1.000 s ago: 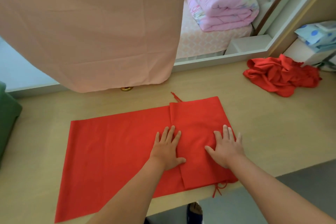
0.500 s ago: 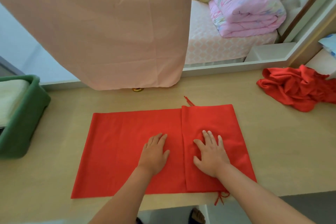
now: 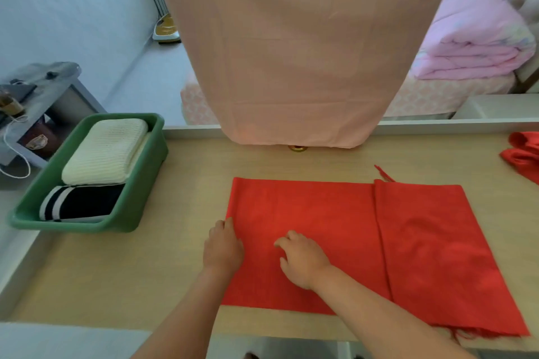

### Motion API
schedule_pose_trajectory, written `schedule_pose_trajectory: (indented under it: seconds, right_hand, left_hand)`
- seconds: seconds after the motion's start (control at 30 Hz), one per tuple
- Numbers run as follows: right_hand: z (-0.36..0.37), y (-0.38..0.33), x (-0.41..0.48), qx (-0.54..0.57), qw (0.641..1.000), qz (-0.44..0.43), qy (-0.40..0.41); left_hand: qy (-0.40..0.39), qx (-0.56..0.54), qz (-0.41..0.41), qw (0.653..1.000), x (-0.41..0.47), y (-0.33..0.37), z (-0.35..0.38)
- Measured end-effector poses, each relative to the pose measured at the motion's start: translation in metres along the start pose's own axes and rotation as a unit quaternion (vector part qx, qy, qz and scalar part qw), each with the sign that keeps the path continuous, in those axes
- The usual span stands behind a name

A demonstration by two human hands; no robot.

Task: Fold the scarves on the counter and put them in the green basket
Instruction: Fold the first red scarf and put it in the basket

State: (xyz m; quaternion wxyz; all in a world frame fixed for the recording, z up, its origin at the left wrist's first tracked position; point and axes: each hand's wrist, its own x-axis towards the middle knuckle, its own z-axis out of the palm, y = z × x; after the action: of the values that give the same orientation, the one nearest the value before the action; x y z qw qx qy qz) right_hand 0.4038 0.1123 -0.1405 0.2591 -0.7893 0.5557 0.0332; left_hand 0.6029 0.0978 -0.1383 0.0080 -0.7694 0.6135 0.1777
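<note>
A long pale wooden counter is seen running from left to right. Over its far edge, at the middle, a broad plain pink cloth is hung.

A flat bright red fabric scarf is spread on the counter right of centre. Its right part is folded over on top, and fringe is shown at its near right corner.

A rectangular green plastic basket is set on the counter's left end, well apart from the spread scarf. Inside it, a folded cream knitted scarf is laid at the far end and a folded black scarf with white stripes at the near end.

A crumpled red scarf is partly seen at the far right.

The left hand is placed at the spread scarf's left edge with fingers curled; whether cloth is pinched cannot be told. The right hand is rested on the scarf just beside it, fingers loosely bent, nothing gripped.
</note>
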Motion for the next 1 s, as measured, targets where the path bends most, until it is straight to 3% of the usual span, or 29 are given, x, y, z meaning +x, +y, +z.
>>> schedule_pose_trajectory:
  seconds: [0.17,0.3,0.5,0.67,0.83,1.0]
  right_hand:
    - [0.02,-0.064,0.03,0.061,0.997,0.02,-0.034]
    - [0.035,-0.106,0.043,0.04,0.997,0.068,-0.017]
    - [0.057,-0.133,0.048,-0.025,0.988,0.148,-0.022]
    - [0.058,-0.13,0.052,0.013,0.989,0.137,-0.046]
    - [0.049,-0.11,0.047,0.202,0.967,0.145,-0.05]
    - [0.02,-0.079,0.027,0.398,0.902,0.168,-0.012]
  left_hand:
    - [-0.083,-0.023,0.007,0.996,0.03,-0.052,-0.007]
    - [-0.076,-0.031,0.04,0.996,0.055,-0.069,-0.014]
    - [-0.085,-0.073,0.05,0.992,0.108,-0.05,-0.027]
    - [-0.114,-0.118,-0.011,0.986,0.132,-0.027,-0.023]
    - [-0.138,-0.233,-0.016,0.963,0.132,-0.012,-0.027]
    - [-0.162,-0.393,0.016,0.905,0.119,0.026,-0.049]
